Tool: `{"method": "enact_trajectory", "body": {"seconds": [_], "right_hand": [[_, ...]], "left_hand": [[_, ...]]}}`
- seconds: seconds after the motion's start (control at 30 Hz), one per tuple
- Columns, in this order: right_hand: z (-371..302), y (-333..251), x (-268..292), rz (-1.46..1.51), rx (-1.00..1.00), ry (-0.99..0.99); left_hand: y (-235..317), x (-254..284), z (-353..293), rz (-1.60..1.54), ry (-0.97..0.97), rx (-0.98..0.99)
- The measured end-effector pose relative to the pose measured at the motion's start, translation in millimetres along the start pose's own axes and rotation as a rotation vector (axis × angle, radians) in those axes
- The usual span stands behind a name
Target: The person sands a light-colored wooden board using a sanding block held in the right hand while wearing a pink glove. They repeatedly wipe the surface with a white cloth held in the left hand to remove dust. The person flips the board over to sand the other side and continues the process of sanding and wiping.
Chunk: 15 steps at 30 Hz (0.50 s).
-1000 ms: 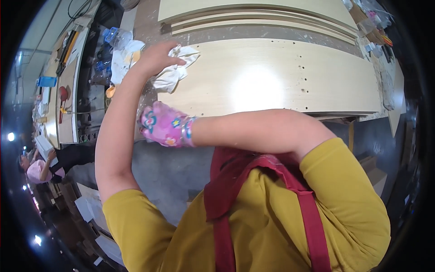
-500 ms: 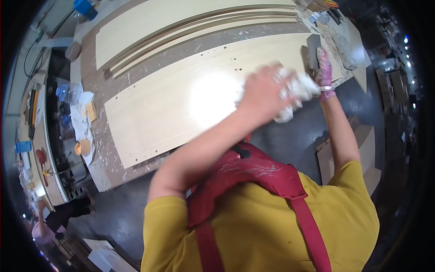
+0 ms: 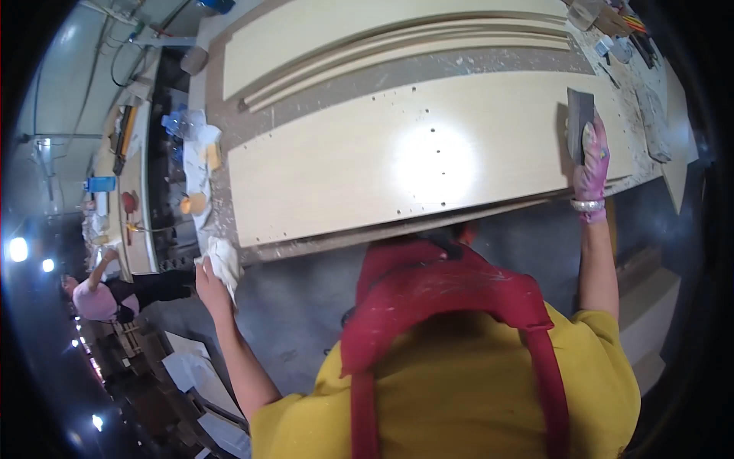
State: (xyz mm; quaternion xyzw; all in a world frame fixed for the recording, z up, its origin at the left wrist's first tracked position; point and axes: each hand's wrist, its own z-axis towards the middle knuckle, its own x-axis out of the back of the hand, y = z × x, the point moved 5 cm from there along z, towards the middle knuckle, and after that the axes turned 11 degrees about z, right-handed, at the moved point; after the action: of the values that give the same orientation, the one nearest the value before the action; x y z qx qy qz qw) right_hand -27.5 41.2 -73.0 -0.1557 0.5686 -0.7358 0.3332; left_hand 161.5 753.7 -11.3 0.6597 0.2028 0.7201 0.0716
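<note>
My bare left hand (image 3: 212, 289) is closed on a crumpled white cloth (image 3: 225, 262), by the near left corner of the workbench. In a pink stained glove, my right hand (image 3: 593, 167) grips a grey rectangular block (image 3: 579, 126), which looks like a sanding block. That block stands over the right end of a long pale wooden panel (image 3: 321, 164). Small dark holes dot the panel, and a bright patch of light lies on its middle.
Behind the panel lie several narrow wood strips (image 3: 413, 38) and another pale board (image 3: 306, 34). At the bench's left edge are a clear bottle (image 3: 177, 122) and an orange cup (image 3: 193, 203). Another person (image 3: 99, 294) stands far left. Stacked boards (image 3: 646, 306) are at right.
My left hand has swept the cloth from the panel's right part to beyond its left end. My right hand keeps hold of the block. The view has shifted.
</note>
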Motion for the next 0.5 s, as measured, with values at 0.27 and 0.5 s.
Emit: {"method": "enact_trajectory", "body": {"seconds": [0.27,0.5], "right_hand": [[7,2,12,0.192,-0.099,-0.019],[-4,-5,10,0.407,-0.169,0.017]], "left_hand": [[377,-152,-110,-0.390,-0.174,-0.959],[403,-223,-79,-0.062,-0.178,-0.911]]}}
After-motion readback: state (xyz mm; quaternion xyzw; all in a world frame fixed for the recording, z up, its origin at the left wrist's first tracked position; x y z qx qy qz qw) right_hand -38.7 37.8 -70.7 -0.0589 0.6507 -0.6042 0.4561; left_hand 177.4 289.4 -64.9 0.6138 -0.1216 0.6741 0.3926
